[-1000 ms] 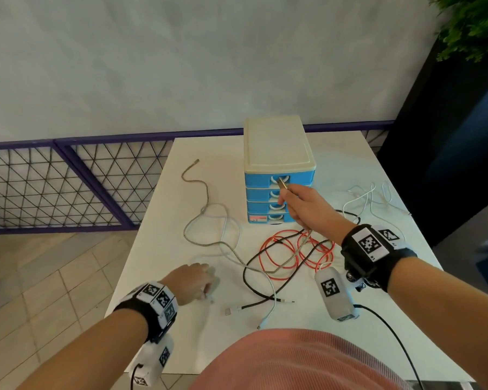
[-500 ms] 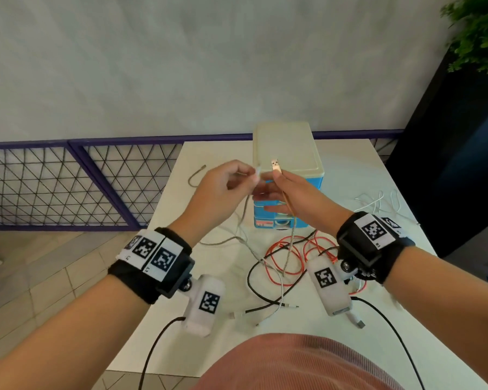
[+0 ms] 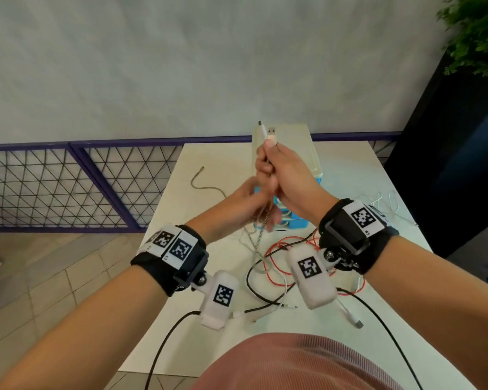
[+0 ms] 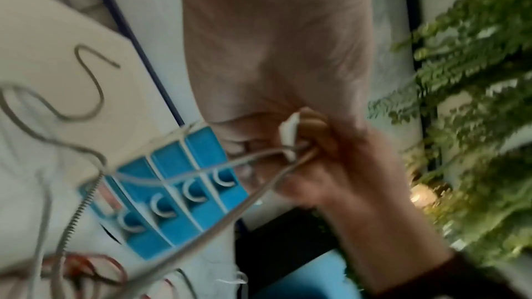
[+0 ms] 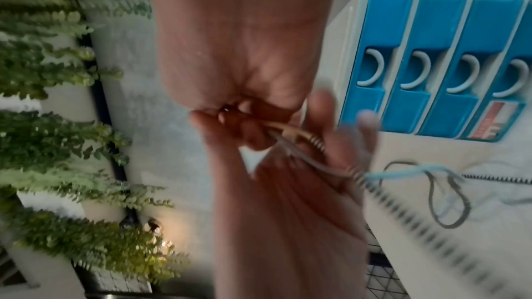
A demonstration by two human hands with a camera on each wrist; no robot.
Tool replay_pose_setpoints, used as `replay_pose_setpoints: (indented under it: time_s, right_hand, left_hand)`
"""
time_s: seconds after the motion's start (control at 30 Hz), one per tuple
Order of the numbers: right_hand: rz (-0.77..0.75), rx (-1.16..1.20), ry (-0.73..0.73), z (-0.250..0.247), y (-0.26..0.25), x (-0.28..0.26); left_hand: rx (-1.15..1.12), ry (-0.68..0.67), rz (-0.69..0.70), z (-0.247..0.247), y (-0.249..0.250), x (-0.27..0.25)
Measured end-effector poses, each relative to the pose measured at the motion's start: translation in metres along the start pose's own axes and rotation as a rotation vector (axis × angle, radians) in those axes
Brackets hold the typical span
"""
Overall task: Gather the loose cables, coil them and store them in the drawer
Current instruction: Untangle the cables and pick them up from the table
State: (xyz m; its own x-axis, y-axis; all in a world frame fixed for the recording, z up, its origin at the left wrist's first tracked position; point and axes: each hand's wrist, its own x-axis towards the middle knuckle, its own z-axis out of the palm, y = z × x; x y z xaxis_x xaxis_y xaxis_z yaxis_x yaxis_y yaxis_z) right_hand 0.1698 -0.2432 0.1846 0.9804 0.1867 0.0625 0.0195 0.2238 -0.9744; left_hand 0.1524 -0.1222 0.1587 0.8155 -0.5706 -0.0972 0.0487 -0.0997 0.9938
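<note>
The right hand (image 3: 289, 175) is closed tight around both plug ends of a white cable (image 3: 268, 135), held up in front of the blue drawer box (image 3: 307, 164). Just below it, the left hand (image 3: 248, 209) has loose fingers touching the hanging cable. More cables (image 3: 276, 266) lie on the table (image 3: 209, 170) in front of the drawer box.

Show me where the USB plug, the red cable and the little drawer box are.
USB plug (image 3: 271, 131), head view, on its metal tip above the fist.
red cable (image 3: 276, 273), head view, on a loop lying on the table.
drawer box (image 5: 437, 58), right wrist view, on a blue drawer front.
</note>
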Motion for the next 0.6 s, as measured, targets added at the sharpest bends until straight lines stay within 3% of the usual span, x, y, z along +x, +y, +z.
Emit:
replay_pose_setpoints:
  time_s: [0.13,0.3,0.4,0.53,0.6]
  right_hand:
    - [-0.038,-0.064,0.072,-0.021,-0.021,0.004]
    - [-0.112,-0.191,0.230,-0.043,-0.031,0.006]
    - [-0.175,-0.254,0.362,-0.057,-0.034,0.007]
    - [-0.222,-0.391,0.460,-0.079,-0.034,0.009]
    - [-0.211,-0.444,0.445,-0.083,-0.030,0.009]
  left_hand:
    - [0.471,-0.033,-0.069,-0.011,-0.031,-0.005]
    - [0.764,0.015,-0.278,-0.051,-0.081,-0.016]
    - [0.970,-0.025,-0.391,-0.081,-0.108,-0.029]
    - [1.304,-0.030,-0.726,-0.105,-0.127,-0.045]
    - [1.356,-0.024,-0.795,-0.113,-0.120,-0.043]
